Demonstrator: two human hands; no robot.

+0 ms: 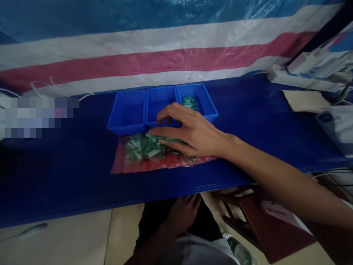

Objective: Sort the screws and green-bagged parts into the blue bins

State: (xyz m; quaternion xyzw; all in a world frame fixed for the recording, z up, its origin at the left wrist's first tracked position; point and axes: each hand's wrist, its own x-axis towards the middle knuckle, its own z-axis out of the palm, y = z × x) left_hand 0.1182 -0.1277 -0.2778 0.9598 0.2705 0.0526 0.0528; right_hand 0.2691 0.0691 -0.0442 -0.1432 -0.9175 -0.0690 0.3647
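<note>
My right hand [193, 130] reaches in from the right, over small clear-and-green plastic packets [136, 147] with pale and metallic-looking pieces inside. Its fingers are spread and bent, with the fingertips close above or touching the pile; I cannot tell which. The packets lie on a flat red plastic bag [118, 163]. Just behind stands a row of three joined blue bins [125, 127], partly hidden by this hand. More green packets [190, 102] sit in the right bin. Down on my lap, below the table edge, my left hand [185, 212] rests in shadow with its fingers laid out, holding nothing visible.
A blue-covered table [82, 176] runs across the view before a striped plastic sheet [154, 62]. At the right are a white power strip [289, 75], cables and a beige folded piece [305, 100]. A reddish-brown stool [275, 228] stands below.
</note>
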